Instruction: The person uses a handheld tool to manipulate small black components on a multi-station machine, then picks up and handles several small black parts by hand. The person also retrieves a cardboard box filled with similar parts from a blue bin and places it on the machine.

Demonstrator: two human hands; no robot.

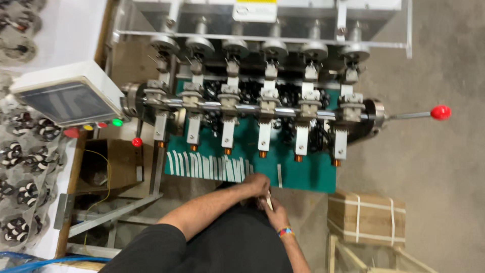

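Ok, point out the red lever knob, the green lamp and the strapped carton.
Red knob (pixel 440 112), head view, centre of the ball.
Green lamp (pixel 117 122), head view, its lit face.
Carton (pixel 374 218), head view, top between the straps.

The scene is being viewed from a single camera worn on the head, so no part is being shared with a second view. It is being aimed steeply downward and forward over the person's own chest. The left hand (pixel 256 183) and right hand (pixel 275 212) are being caught low in the middle, close to the lens. The winding machine (pixel 262 101) is being framed across the upper half, a little farther off, and the concrete floor (pixel 434 167) is being taken in on the right.
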